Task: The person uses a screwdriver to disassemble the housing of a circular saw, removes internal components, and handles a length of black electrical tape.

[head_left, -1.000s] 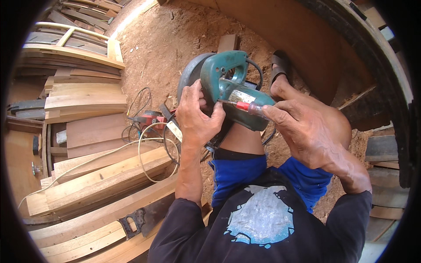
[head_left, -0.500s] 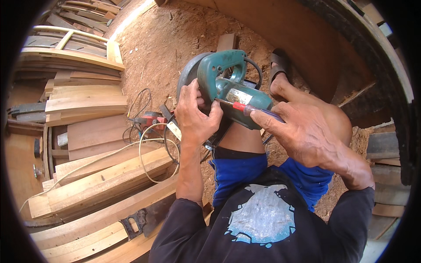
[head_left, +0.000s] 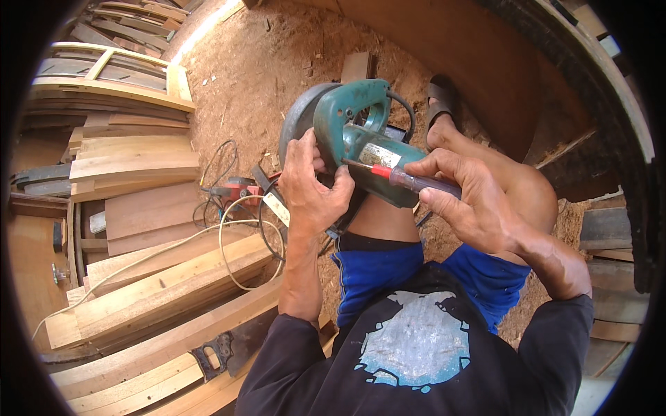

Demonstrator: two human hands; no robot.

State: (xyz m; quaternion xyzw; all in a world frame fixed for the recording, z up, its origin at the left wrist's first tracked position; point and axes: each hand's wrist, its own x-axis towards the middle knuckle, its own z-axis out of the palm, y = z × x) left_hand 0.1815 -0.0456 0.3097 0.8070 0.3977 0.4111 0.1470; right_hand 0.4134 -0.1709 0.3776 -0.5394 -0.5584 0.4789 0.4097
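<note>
A green circular saw (head_left: 361,100) with a dark round guard rests tilted over my thigh. My left hand (head_left: 310,182) grips its housing from the left; the fingertips go behind the casing and its thumb lies near the screwdriver's tip. In my right hand (head_left: 472,197) is a screwdriver (head_left: 415,179) with a red and clear purplish handle, held between thumb and fingers. Its shaft points left, and the tip meets the saw body just below the handle's base. The exact spot under the tip is too small to make out.
Planks (head_left: 159,288) lie stacked at the left, with a handsaw (head_left: 223,352) on the nearer ones. A pale cord (head_left: 142,262) loops across them. Beyond sits a red power tool (head_left: 239,188) on sawdust-strewn ground. A large curved wooden piece (head_left: 458,48) stands at the far right.
My right hand has shifted its grip back along the screwdriver handle, its fingers now spread more around it. The tip stays at the saw, and my left hand has barely moved.
</note>
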